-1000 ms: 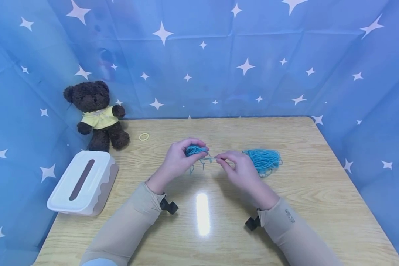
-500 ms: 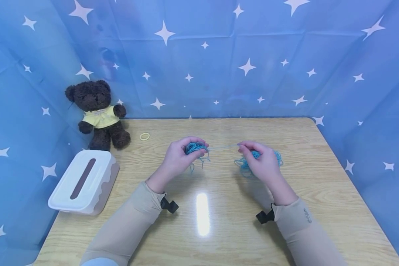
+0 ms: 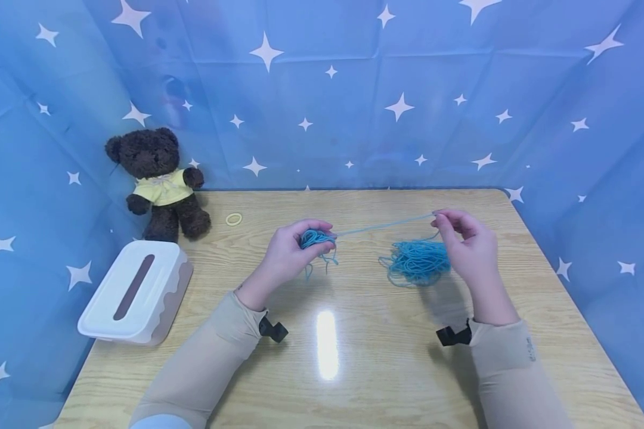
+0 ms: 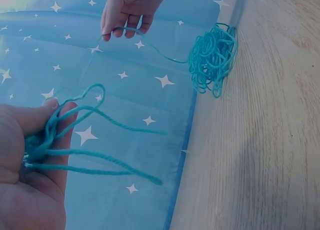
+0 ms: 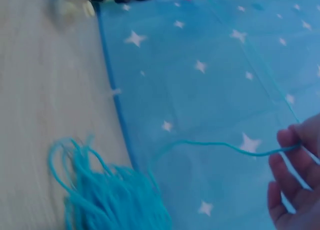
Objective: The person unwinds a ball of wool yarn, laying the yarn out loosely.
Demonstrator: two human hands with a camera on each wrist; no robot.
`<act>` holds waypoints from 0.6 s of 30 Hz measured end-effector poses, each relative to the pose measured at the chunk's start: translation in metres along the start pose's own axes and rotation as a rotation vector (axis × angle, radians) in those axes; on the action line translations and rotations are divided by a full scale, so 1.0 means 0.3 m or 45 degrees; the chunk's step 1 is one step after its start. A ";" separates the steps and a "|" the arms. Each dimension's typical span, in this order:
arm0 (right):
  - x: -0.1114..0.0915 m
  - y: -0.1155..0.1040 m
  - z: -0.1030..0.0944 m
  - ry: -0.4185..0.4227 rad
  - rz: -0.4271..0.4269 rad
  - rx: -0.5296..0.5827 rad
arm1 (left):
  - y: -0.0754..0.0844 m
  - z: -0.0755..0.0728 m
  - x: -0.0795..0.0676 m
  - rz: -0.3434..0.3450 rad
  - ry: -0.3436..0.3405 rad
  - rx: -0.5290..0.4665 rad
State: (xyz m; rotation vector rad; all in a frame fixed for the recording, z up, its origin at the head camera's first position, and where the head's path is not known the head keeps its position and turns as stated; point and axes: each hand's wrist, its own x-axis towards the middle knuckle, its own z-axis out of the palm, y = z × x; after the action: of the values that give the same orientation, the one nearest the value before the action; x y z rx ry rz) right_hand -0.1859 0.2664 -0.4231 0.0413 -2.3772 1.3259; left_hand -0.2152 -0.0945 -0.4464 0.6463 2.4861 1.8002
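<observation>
My left hand (image 3: 290, 250) grips a small bundle of turquoise yarn (image 3: 315, 238) between thumb and fingers. Loose yarn ends (image 4: 107, 160) and a loop stick out of that hand in the left wrist view. Up and to the right, my right hand (image 3: 472, 247) pinches a single yarn strand (image 3: 386, 224) between thumb and fingertips. This strand runs nearly straight across from the left hand. Past the right fingertips it sags down to a loose yarn pile (image 3: 418, 262) on the table, just left of and below the right hand.
A brown teddy bear (image 3: 163, 193) in a yellow shirt sits at the back left. In front of it stands a white box (image 3: 104, 298) with a slotted lid. A small yellow ring (image 3: 234, 219) lies on the wooden table (image 3: 386, 363). A blue star-patterned curtain (image 3: 322, 95) surrounds the table.
My right hand has moved right and slightly up from near the left hand, drawing the strand out longer between them. The left hand has stayed in place. The yarn pile is uncovered again.
</observation>
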 end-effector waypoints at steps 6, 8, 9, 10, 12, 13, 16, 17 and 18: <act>0.026 0.075 -0.100 -0.175 -0.004 -0.250 | 0.001 -0.004 0.000 0.002 -0.009 0.026; 0.035 0.114 -0.130 -0.242 0.030 -0.291 | 0.001 -0.006 0.001 -0.002 -0.013 0.027; 0.038 0.133 -0.144 -0.273 0.061 -0.299 | 0.001 -0.007 0.002 -0.003 -0.015 0.028; 0.042 0.152 -0.157 -0.293 0.084 -0.318 | 0.001 -0.008 0.003 -0.004 -0.017 0.030; 0.048 0.188 -0.177 -0.317 0.138 -0.355 | -0.001 -0.010 0.005 -0.006 -0.019 0.034; 0.049 0.202 -0.185 -0.323 0.167 -0.387 | -0.001 -0.011 0.006 -0.008 -0.021 0.035; 0.054 0.237 -0.204 -0.351 0.249 -0.460 | -0.002 -0.015 0.008 -0.013 -0.028 0.035; 0.056 0.246 -0.210 -0.371 0.280 -0.480 | -0.001 -0.016 0.008 -0.016 -0.032 0.028; 0.057 0.253 -0.216 -0.397 0.324 -0.496 | -0.001 -0.017 0.009 -0.020 -0.034 0.025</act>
State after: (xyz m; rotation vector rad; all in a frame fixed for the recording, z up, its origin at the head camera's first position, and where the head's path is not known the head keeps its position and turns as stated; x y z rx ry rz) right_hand -0.1965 0.3639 -0.4483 -0.1860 -2.9511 0.9902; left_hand -0.2189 -0.0983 -0.4443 0.6456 2.4874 1.7521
